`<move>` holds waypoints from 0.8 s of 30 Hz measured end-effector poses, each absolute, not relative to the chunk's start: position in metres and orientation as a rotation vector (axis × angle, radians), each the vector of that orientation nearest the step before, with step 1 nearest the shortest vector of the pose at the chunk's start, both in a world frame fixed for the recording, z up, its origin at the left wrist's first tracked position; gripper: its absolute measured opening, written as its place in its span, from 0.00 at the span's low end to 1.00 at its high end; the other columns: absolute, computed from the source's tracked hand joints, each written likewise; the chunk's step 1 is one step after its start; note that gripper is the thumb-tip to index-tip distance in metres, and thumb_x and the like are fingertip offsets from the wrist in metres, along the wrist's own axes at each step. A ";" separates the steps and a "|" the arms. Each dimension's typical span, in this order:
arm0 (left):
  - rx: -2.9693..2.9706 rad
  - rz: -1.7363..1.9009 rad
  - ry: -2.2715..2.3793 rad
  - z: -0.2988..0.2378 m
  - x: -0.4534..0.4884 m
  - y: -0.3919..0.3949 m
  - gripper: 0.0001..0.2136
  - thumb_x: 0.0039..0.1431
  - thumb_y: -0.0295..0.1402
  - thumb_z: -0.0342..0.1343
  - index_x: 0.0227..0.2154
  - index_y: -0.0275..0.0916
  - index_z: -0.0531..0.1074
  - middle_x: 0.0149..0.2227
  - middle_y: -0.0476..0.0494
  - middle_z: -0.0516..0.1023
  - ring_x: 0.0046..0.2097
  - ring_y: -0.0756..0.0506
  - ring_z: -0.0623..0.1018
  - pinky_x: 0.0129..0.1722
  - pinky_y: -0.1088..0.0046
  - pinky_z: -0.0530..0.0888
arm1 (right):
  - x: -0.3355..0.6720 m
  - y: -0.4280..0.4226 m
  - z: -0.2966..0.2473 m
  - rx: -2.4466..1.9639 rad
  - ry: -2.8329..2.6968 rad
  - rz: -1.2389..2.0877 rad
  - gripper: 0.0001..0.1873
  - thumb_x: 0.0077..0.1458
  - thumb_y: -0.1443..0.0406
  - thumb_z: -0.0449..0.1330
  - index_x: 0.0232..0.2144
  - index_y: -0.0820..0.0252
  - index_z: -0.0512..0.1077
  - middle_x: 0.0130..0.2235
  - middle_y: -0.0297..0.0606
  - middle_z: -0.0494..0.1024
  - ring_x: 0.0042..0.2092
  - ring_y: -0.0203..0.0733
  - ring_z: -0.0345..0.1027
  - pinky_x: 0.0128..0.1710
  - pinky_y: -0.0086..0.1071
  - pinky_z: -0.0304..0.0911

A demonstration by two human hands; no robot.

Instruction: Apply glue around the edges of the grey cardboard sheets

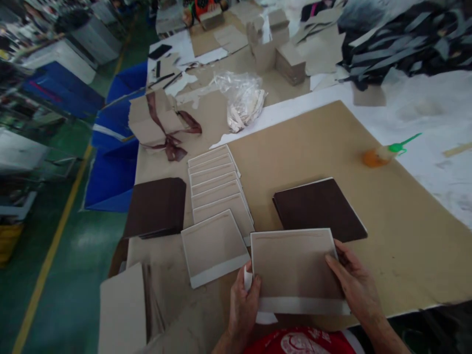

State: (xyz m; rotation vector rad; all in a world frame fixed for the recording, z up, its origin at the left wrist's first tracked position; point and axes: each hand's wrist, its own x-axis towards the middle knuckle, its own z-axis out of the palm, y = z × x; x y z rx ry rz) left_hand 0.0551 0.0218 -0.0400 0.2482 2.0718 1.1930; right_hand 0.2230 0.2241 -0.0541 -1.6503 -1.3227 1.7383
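Note:
Between both hands is a taupe panel with a white border and a pale strip along its near edge. My left hand grips its left edge, with a bit of white material at the fingers. Around its right edge, my right hand has the thumb on top. Just left lies a similar panel, and beyond it a fanned row of such panels. A dark brown stack of sheets sits behind the held panel, partly covered by it.
At the left table edge are a dark brown stack of boards and a ribbon-tied bundle. A glue bottle with a green nozzle lies right. Farther back are a clear plastic bag and black strips. Blue bins stand beside the table.

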 end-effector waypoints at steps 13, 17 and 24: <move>-0.031 0.936 2.419 -0.061 0.010 -0.112 0.28 0.57 0.50 0.50 0.55 0.38 0.67 0.43 0.41 0.82 0.46 0.38 0.80 0.44 0.67 0.74 | 0.126 0.120 -0.090 -1.208 -2.173 1.370 0.26 0.55 0.62 0.54 0.56 0.63 0.68 0.54 0.48 0.73 0.57 0.51 0.65 0.59 0.46 0.60; 0.013 0.819 2.445 -0.069 0.002 -0.128 0.28 0.57 0.50 0.47 0.55 0.36 0.67 0.47 0.38 0.80 0.49 0.37 0.79 0.47 0.65 0.73 | 0.115 0.103 -0.103 -1.205 -2.246 1.299 0.27 0.54 0.64 0.53 0.56 0.68 0.68 0.55 0.52 0.72 0.57 0.53 0.66 0.58 0.47 0.62; 0.076 0.892 2.373 -0.080 0.002 -0.132 0.26 0.57 0.47 0.46 0.54 0.36 0.66 0.46 0.39 0.80 0.47 0.39 0.80 0.46 0.66 0.75 | 0.125 0.107 -0.104 -1.135 -2.331 1.137 0.22 0.58 0.63 0.54 0.53 0.63 0.70 0.49 0.47 0.75 0.51 0.47 0.70 0.53 0.40 0.66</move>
